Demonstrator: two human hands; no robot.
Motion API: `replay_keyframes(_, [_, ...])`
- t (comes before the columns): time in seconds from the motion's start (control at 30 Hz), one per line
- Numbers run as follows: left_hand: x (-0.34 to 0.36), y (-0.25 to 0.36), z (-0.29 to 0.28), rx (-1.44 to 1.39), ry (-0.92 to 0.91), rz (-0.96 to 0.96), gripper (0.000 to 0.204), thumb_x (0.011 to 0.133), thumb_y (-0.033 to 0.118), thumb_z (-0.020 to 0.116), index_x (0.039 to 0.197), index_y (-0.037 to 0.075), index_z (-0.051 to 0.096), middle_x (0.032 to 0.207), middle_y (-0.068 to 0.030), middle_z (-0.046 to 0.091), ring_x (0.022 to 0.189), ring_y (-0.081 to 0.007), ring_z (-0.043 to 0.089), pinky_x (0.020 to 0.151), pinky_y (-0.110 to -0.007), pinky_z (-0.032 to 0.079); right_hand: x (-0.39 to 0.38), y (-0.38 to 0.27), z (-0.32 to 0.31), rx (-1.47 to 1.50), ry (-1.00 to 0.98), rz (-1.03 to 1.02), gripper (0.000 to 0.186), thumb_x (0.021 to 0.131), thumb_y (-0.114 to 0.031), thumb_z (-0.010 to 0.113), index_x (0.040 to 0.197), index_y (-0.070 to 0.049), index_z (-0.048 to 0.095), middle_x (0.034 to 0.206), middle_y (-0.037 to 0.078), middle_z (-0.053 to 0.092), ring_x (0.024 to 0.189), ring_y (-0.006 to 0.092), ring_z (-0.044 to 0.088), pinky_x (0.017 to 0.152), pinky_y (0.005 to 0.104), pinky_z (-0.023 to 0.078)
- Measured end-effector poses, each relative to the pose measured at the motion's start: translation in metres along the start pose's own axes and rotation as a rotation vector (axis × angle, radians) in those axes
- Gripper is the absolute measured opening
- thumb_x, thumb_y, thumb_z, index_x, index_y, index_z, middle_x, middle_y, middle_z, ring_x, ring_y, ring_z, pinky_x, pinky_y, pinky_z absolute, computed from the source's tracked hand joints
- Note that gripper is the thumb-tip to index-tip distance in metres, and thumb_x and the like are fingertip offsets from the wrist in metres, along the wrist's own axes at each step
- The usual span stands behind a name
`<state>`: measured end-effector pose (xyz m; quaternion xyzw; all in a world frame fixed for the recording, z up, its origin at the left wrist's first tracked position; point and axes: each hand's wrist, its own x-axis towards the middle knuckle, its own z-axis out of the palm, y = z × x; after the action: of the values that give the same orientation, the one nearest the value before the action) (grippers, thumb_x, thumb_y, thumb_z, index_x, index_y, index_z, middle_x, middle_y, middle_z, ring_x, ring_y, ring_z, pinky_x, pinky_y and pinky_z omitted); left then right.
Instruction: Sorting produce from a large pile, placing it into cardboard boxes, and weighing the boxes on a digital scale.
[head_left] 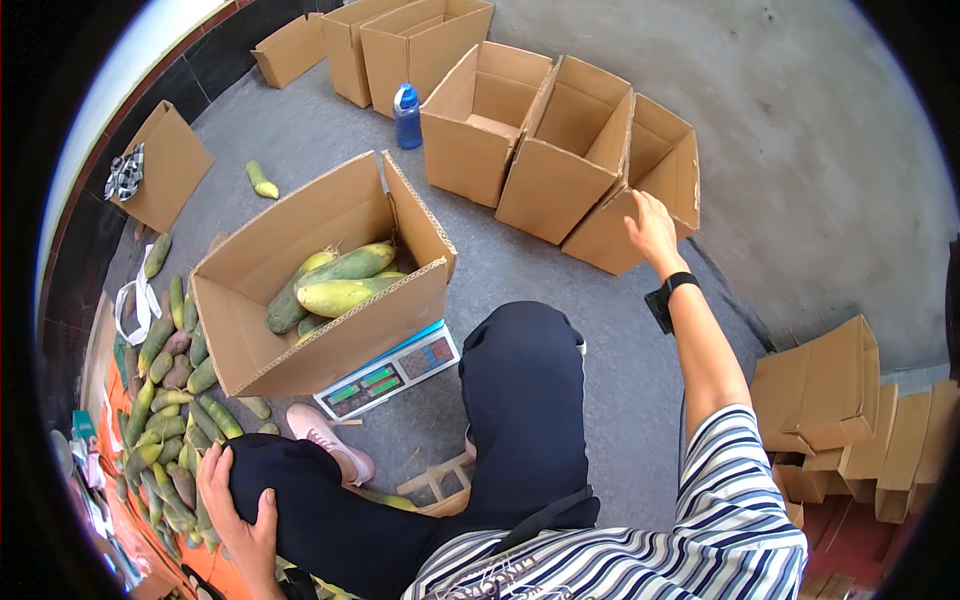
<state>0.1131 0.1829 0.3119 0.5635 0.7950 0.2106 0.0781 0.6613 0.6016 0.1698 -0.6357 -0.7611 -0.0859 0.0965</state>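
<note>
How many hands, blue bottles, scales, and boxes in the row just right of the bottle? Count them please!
Hands: 2 (left hand, right hand)
Blue bottle: 1
Scale: 1
Row boxes: 3 (left box, middle box, right box)
Total: 7

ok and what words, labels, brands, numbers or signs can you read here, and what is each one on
Nothing reads clearly enough to quote.
Scale: display and keypad markings, too small to read.
Striped shirt: a print on the front, too distorted to make out.
Blue bottle: no legible text.
Cardboard box nearest the right hand: no text visible.
</note>
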Motion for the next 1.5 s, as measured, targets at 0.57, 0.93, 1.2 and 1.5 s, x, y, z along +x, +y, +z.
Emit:
replay_keyframes(0.57, [-0.001, 0.001, -0.001, 0.013, 0.059, 0.050, 0.058, 0.074, 0.012, 0.070, 0.129, 0.002, 0.055, 0.137, -0.0172, 0.052, 0.129, -0.0347, 0.047, 0.111, -0.043, 0.033, -0.147, -0.194, -0.164, 0.753, -0.038, -0.426, 0.041, 0.089, -0.025, 0.064, 0.122, -0.002, 0.061, 0.128, 0.017, 0.058, 0.118, 0.0348, 0.056, 0.101, 0.0417, 0.044])
replay_keyframes(0.93, [-0.009, -0.006, -0.004, -0.009, 0.082, 0.056, 0.057, 0.076, 0.013, 0.070, 0.131, 0.003, 0.055, 0.137, -0.0165, 0.052, 0.129, -0.0337, 0.047, 0.111, -0.042, 0.034, -0.166, -0.230, -0.161, 0.342, 0.006, -0.619, 0.040, 0.078, -0.026, 0.070, 0.116, -0.011, 0.066, 0.136, 0.011, 0.054, 0.133, 0.0341, 0.042, 0.112, 0.0539, 0.028])
replay_keyframes(1.2, [-0.013, -0.010, -0.008, -0.026, 0.088, 0.059, 0.058, 0.076, 0.013, 0.070, 0.131, 0.004, 0.055, 0.138, -0.0162, 0.052, 0.129, -0.0336, 0.047, 0.111, -0.042, 0.034, -0.167, -0.236, -0.162, 0.323, 0.029, -0.610, 0.039, 0.077, -0.024, 0.070, 0.114, -0.011, 0.067, 0.135, 0.011, 0.054, 0.133, 0.0339, 0.042, 0.112, 0.0538, 0.028])
replay_keyframes(1.5, [-0.016, -0.012, -0.006, -0.073, 0.121, 0.043, 0.059, 0.073, 0.015, 0.075, 0.128, 0.004, 0.057, 0.136, -0.0166, 0.052, 0.130, -0.0359, 0.045, 0.110, -0.044, 0.033, -0.169, -0.236, -0.161, 0.323, 0.037, -0.603, 0.039, 0.076, -0.021, 0.070, 0.114, -0.011, 0.067, 0.136, 0.011, 0.053, 0.133, 0.0339, 0.042, 0.112, 0.0540, 0.028])
